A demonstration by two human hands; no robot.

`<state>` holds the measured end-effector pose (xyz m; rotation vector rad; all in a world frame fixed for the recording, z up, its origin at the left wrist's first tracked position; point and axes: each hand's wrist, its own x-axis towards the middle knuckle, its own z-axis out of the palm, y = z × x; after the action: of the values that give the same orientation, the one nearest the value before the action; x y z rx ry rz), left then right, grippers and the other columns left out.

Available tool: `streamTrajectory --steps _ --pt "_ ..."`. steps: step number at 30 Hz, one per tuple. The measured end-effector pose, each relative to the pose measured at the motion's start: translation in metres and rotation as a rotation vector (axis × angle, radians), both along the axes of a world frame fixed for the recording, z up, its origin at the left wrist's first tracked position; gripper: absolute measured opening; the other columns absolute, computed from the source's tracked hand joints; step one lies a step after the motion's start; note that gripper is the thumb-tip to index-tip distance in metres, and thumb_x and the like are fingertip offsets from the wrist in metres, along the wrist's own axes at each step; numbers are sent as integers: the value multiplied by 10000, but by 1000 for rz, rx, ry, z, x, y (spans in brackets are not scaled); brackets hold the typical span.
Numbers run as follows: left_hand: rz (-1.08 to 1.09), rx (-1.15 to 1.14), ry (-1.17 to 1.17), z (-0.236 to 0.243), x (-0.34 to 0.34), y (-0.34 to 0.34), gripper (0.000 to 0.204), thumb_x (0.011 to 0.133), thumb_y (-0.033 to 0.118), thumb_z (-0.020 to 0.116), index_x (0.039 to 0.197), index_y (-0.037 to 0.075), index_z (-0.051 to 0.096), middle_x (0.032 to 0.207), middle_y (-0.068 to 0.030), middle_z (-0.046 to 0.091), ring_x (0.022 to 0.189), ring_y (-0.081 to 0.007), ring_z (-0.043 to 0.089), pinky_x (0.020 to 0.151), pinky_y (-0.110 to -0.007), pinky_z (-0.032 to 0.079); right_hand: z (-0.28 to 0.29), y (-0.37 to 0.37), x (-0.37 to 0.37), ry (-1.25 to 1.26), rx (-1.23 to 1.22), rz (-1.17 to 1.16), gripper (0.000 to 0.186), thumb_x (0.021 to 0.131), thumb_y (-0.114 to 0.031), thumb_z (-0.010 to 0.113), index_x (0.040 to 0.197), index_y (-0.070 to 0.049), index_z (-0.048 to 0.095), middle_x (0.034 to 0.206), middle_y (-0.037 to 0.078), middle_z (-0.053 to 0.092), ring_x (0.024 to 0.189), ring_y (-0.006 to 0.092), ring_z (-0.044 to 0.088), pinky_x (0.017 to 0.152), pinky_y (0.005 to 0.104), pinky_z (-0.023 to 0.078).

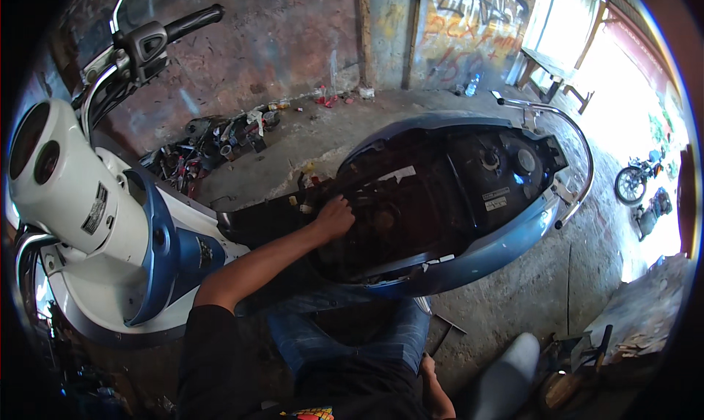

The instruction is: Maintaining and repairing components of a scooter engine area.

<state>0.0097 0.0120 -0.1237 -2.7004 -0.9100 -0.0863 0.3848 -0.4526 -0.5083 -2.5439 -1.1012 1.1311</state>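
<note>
In front of me stands a scooter with its seat off, its blue side panel (469, 262) around an open dark bay. My left hand (335, 217) reaches into the front of that bay with curled fingers. Whatever lies between those fingers is hidden. Close by are loose wires with small connectors (306, 208). Low beside my right thigh, my right hand (427, 364) is closed, partly hidden by my body. From it sticks out a thin T-handle wrench (444, 333). The fuel tank cap (526, 160) shows at the rear of the bay.
The scooter's white and blue front (125, 222) and handlebar (165, 35) rise at left. A curved metal grab rail (583, 145) rings the tail. Loose parts (220, 141) lie by the wall. A grey seat (510, 376) is at lower right. A motorcycle (634, 181) stands outside.
</note>
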Motion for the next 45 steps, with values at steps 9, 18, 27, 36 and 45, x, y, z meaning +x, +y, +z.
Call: streamTrajectory --steps 9,18,27,36,45 --pt "158 -72 257 -1 12 -6 163 798 201 618 752 148 766 754 -88 709 846 -278 688 901 -474 457 36 10 -11 138 97 -39 409 827 -291 708 1144 -34 680 1054 218 711 1032 363 678 885 436 527" --pt "408 -221 423 -39 7 33 208 841 202 588 914 153 776 947 -86 729 884 -270 707 780 -445 538 91 14 -28 296 -16 -146 432 829 -273 732 1180 -29 674 1021 200 728 995 340 698 860 424 536" --pt "0 -338 -263 77 -13 -18 249 820 49 634 1067 25 648 1134 -146 646 938 -352 674 779 -415 551 280 94 -36 315 729 -181 179 890 -76 639 1038 17 681 841 96 702 818 162 672 745 304 523" --pt "669 -35 -1458 -23 -50 -102 164 912 67 604 1050 -3 659 971 -176 656 914 -371 643 807 -426 500 625 267 -127 84 1054 1165 188 851 -43 627 1014 -33 720 976 122 679 854 289 664 787 384 546" --pt "561 -78 -838 -48 -21 -84 274 831 132 657 1065 -9 684 1141 -206 612 1117 -452 516 902 -486 438 465 483 -210 -459 299 1765 254 873 -119 570 1103 -85 673 1198 167 643 1067 363 647 927 469 521"
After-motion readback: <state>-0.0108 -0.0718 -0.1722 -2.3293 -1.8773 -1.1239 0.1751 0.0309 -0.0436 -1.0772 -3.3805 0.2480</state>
